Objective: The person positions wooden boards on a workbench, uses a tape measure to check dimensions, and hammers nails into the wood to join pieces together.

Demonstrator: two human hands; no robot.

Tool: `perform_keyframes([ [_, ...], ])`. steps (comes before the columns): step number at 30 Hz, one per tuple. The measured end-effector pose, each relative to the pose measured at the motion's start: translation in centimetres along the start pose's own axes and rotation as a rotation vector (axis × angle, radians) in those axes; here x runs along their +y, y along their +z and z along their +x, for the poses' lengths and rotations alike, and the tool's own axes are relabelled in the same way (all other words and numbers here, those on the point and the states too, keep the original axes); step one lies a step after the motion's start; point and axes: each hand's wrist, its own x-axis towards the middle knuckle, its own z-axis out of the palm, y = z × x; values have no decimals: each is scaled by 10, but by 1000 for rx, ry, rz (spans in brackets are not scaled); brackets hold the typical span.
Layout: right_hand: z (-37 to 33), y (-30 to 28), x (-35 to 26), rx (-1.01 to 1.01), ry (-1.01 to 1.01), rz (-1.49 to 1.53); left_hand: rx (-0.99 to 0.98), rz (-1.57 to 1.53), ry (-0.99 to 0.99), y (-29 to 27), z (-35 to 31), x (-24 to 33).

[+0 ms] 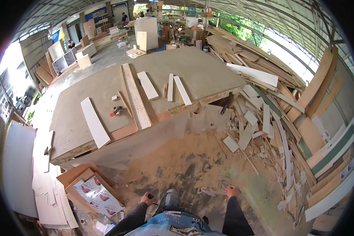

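Note:
My left hand [147, 200] is closed around a small black object [150, 196], too small to name, low in the head view beside my knee. Out to the right, my right hand [231, 191] hangs over the dusty floor, its fingers loosely bent and nothing visible in them. Ahead of me stands a large, low worktable [181, 67]. White board strips lie on it, among them a wide one [95, 122] at the left and a shorter one [147, 85] near the middle. A red and black tool [116, 111] rests between them, next to a long trough-like board [135, 98].
Offcuts [246, 135] and long planks [259, 59] heap up to the right of the table. A cardboard box [72, 177] with a printed silver-white panel [98, 194] is at my left. Large white sheets [19, 169] lean at the far left. People [124, 18] are far back.

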Motion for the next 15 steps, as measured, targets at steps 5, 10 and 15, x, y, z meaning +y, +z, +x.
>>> perform_keyframes([
  [5,41,133,-61,-421,-37,-65,166,-185,-26,2,54,35],
  [10,88,239,-113,-668,-134,-187,307,-358,25,-25,141,122],
  [15,122,317,-216,-672,-413,-449,350,-666,164,-92,200,242],
])
